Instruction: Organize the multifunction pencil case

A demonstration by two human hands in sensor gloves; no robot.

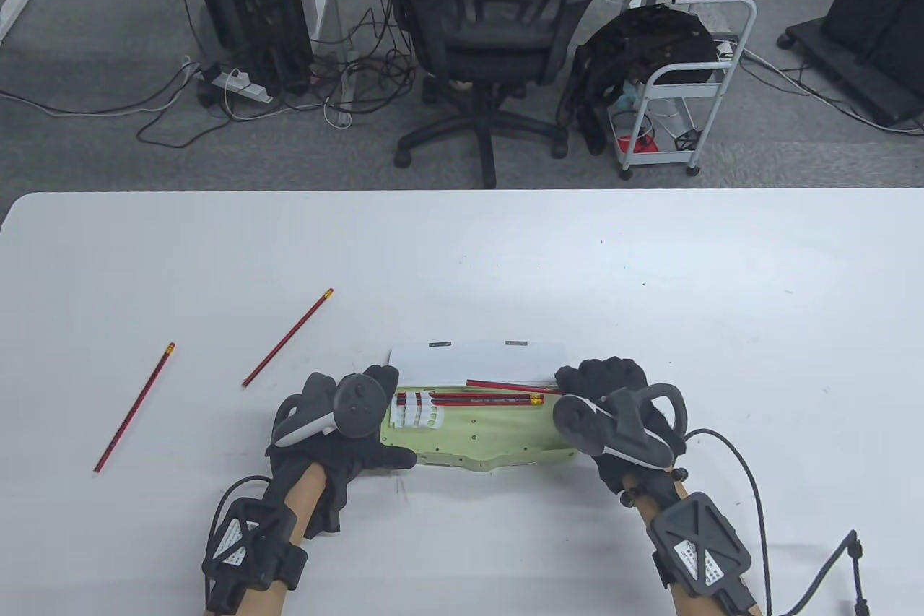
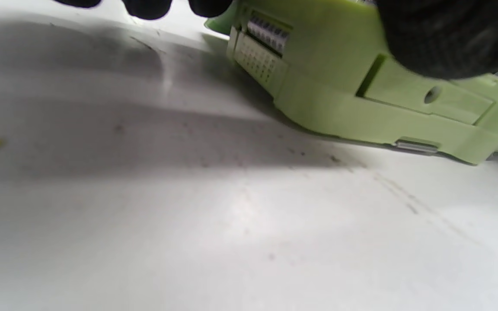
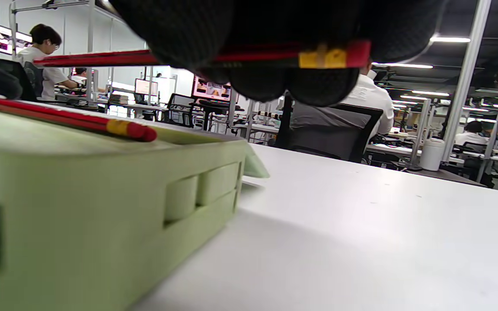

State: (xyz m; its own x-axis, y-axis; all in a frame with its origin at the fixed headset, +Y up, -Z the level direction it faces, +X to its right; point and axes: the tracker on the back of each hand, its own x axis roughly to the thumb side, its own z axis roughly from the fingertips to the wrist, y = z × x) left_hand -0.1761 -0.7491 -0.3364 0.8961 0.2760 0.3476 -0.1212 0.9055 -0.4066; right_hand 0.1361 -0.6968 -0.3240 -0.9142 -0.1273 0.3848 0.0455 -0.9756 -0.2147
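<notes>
The light green pencil case (image 1: pixel 491 437) lies open near the table's front edge, its white lid (image 1: pixel 476 359) folded back. Red pencils (image 1: pixel 476 398) lie in it, held by white clips at the left end. My left hand (image 1: pixel 354 428) rests at the case's left end, thumb along its front edge; the case side shows in the left wrist view (image 2: pixel 361 99). My right hand (image 1: pixel 613 399) is at the case's right end and grips a red pencil (image 3: pixel 249 56) with a yellow band, held just above the case (image 3: pixel 102 207). That pencil slants over the lid (image 1: pixel 509 385).
Two more red pencils lie loose on the white table at the left, one further left (image 1: pixel 134 407), one nearer the case (image 1: pixel 287 336). An office chair (image 1: pixel 491 16) and a small white cart (image 1: pixel 678 89) stand beyond the table's far edge.
</notes>
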